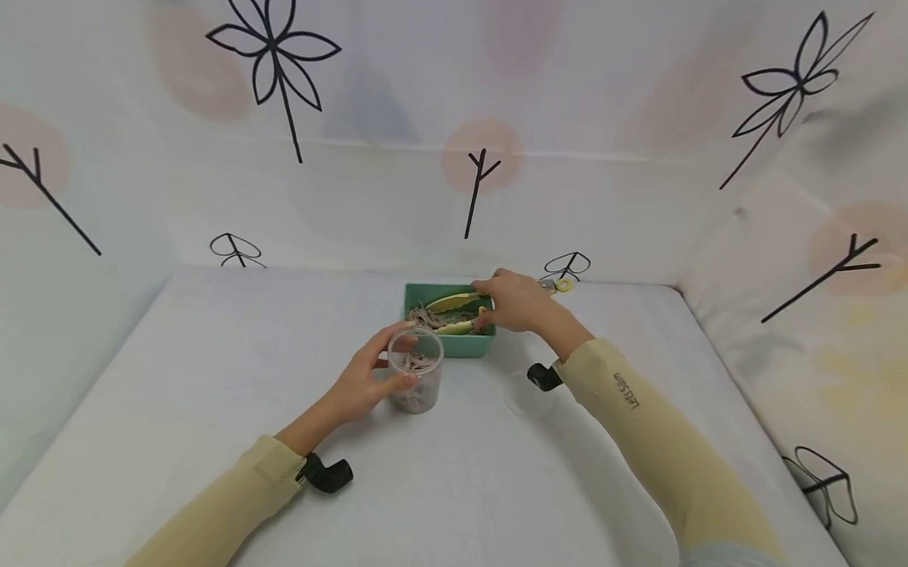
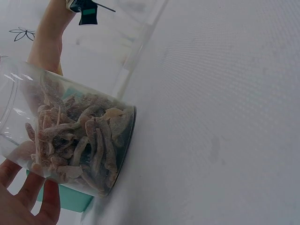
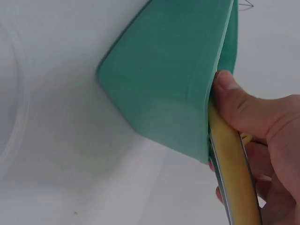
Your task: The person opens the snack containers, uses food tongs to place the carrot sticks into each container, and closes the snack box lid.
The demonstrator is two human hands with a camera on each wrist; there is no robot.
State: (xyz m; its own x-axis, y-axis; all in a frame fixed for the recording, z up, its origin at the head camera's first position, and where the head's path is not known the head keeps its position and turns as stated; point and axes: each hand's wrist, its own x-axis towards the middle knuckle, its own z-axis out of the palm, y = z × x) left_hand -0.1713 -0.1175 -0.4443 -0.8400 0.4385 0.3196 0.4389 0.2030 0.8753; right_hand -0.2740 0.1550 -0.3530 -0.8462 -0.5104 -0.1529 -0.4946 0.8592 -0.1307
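My left hand (image 1: 360, 384) holds a clear plastic jar (image 1: 418, 391) around its side as it stands on the table. Brownish dried strips (image 2: 89, 140) fill much of the jar in the left wrist view. Just behind it is a green rectangular box (image 1: 467, 346) with similar strips (image 1: 426, 317) inside. My right hand (image 1: 519, 302), at the box's right end, grips yellow-and-metal tongs (image 3: 232, 164). Their two yellow tips (image 1: 453, 302) are spread apart inside the box. In the right wrist view the thumb presses along one arm of the tongs by the box rim.
A clear round lid (image 1: 528, 396) lies on the white table (image 1: 270, 377) below the right wrist. Patterned cloth walls (image 1: 374, 206) stand behind and at both sides. The tongs' yellow end ring (image 1: 563, 285) sticks out behind the right hand.
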